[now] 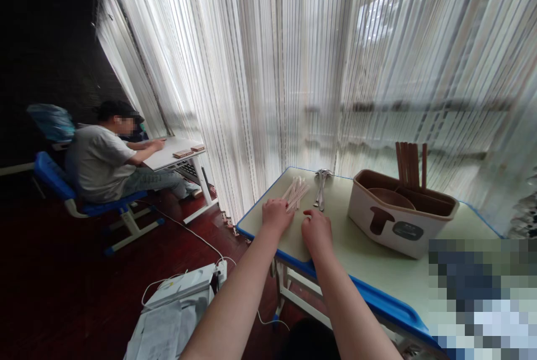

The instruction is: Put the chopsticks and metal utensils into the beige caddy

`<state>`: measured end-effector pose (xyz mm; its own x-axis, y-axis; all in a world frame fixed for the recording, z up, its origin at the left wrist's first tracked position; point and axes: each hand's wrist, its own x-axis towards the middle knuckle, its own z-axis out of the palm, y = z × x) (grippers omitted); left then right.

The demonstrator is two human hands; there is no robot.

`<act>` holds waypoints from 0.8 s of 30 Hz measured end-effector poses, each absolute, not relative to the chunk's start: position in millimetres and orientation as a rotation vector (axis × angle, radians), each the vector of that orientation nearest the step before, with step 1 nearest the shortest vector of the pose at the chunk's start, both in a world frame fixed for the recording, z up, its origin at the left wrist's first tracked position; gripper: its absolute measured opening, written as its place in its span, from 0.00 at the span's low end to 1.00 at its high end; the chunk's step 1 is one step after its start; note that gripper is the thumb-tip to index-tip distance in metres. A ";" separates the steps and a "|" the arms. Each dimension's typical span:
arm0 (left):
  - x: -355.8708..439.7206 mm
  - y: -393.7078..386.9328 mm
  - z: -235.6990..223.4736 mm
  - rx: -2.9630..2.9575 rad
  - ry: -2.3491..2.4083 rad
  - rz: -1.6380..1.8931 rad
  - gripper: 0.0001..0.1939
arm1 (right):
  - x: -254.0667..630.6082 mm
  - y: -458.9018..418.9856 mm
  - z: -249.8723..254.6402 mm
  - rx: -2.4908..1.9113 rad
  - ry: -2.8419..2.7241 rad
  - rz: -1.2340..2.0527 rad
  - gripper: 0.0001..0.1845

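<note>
On the pale green tabletop (339, 248) lies a loose pile of thin, pale sticks (297, 188). My left hand (277, 214) is at the pile's near end, its curled fingers closed on stick ends. To its right, my right hand (318, 230) rests low over the table with bent fingers, apart from the pile. Whether anything small is inside it is hidden. Just beyond the right hand lies a small bunch of metal cutlery (322, 188), handles toward me. A white and brown holder box (388, 226) stands farther right, with brown chopsticks (409, 165) upright in its back compartment.
A raised blue edge (377, 298) runs along the table front. Sheer curtains (268, 69) hang behind it. On the left, another person (103, 153) sits at a white desk (176, 150). A white cabinet with papers (172, 315) and cables stands below left. The lower right is pixelated.
</note>
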<state>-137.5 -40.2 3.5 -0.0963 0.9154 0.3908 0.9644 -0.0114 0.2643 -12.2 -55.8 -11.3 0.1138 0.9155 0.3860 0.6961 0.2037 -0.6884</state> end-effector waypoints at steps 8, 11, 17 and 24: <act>-142.7 -36.5 0.9 -2.039 -2.109 -0.773 0.10 | -13.2 -52.0 -13.0 -1.565 -1.550 0.354 0.22; -143.1 -38.3 2.9 -2.022 -2.059 -0.840 0.12 | -14.2 -52.2 -13.2 -1.552 -1.533 0.364 0.21; -144.8 -39.3 4.2 -2.019 -1.903 -1.096 0.13 | -15.1 -53.0 -15.0 -1.481 -1.517 0.370 0.21; -144.6 -39.3 3.1 -2.111 -1.838 -1.493 0.12 | -14.1 -52.3 -16.1 -1.401 -1.397 0.304 0.25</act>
<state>-144.6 -39.3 3.1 -0.1140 0.7856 0.6082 0.7564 -0.3283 0.5658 -14.1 -52.3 -16.1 0.2767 0.8306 0.4832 0.5547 0.2726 -0.7862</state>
